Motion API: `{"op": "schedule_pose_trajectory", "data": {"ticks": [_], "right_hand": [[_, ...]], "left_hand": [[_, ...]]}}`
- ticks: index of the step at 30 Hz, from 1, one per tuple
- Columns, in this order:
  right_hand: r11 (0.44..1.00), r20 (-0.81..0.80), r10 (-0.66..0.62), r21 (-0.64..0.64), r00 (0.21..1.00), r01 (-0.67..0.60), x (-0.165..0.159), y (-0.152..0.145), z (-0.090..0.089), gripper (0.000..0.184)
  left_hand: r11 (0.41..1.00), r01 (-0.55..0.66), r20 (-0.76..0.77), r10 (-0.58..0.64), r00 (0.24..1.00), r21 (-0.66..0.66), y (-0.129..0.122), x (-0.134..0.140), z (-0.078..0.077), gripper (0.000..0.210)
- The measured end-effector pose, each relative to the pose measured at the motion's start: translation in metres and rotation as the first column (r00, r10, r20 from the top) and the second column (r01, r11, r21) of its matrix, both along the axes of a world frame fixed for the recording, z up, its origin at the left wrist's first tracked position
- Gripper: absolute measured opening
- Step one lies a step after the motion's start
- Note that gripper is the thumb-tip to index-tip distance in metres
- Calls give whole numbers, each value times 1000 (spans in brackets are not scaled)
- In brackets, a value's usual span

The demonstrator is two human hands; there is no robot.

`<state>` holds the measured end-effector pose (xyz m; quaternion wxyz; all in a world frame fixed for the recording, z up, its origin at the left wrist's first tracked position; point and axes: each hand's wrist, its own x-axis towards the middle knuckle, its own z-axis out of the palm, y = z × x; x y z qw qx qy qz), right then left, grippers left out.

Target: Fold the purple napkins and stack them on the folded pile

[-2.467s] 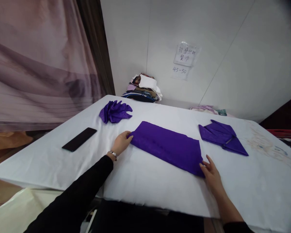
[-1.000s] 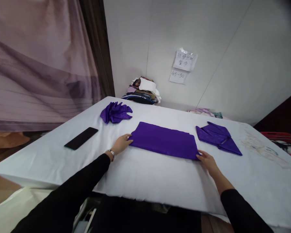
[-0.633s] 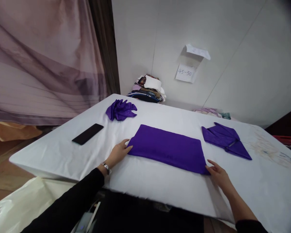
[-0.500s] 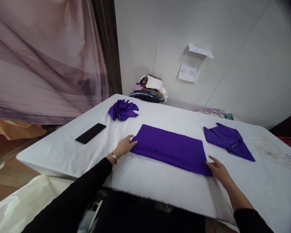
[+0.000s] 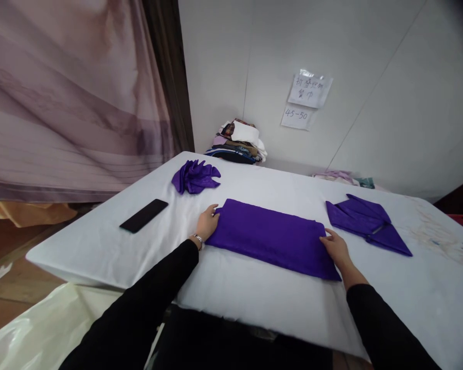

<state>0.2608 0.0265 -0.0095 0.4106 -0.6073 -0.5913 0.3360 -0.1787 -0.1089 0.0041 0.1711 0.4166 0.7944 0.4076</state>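
A purple satin napkin (image 5: 270, 236), folded into a long rectangle, lies flat on the white-covered table (image 5: 254, 293) in front of me. At its left end, my left hand (image 5: 207, 224) pinches the side edge near the far corner, thumb on top. My right hand (image 5: 335, 247) holds the opposite end in the same way, its fingertips partly hidden at the cloth's edge. Beyond my left hand sits a pleated, fan-shaped purple napkin (image 5: 196, 177). To the right lies another purple napkin (image 5: 366, 221), folded into a pointed shape.
A black phone (image 5: 144, 216) lies on the table's left side. Piled cloths (image 5: 239, 141) stand at the far edge, below paper signs (image 5: 308, 92) on the wall. A pinkish curtain (image 5: 69, 103) hangs at left, and a pale plastic-lined bin (image 5: 42, 329) is below.
Both hands have moved away from me along the napkin's short sides, from nearer the front toward the far corners. The upper wall paper, lifted before, now hangs flat.
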Motion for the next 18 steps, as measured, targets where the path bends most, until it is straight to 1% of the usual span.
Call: {"op": "schedule_pose_trajectory", "data": {"ticks": [1,3,4,6,9,12,15,17,18], "right_hand": [[1000,85,-17,-1,996,17,-1,-1,0,35],[999,271,-45,-8,961,48,-2,-2,0,40],[999,327,-39,-20,944,48,-3,-2,0,44],[998,388,-11,-60,921,37,-4,1,2,51],[996,414,38,-94,910,1,-6,11,2,58],[998,433,31,-66,901,-3,-8,21,-3,59],[1000,412,-7,-7,911,11,-8,26,-14,57],[1000,397,-28,24,917,20,-6,27,-22,55],[999,391,-35,31,920,25,-5,27,-26,54]], "left_hand": [[1000,-2,18,2,1000,-8,-1,-1,-1,46],[999,8,68,-5,998,-43,0,-5,-2,48],[998,19,95,-14,995,-54,2,-8,-1,48],[997,44,167,-32,986,-68,10,-13,4,45],[995,70,269,-50,962,-66,27,-17,13,39],[998,54,312,-46,949,-16,43,-15,21,35],[995,23,298,-51,953,95,51,-8,23,38],[985,35,224,-73,972,168,51,-6,22,43],[983,43,170,-74,983,177,50,-6,20,44]]}}
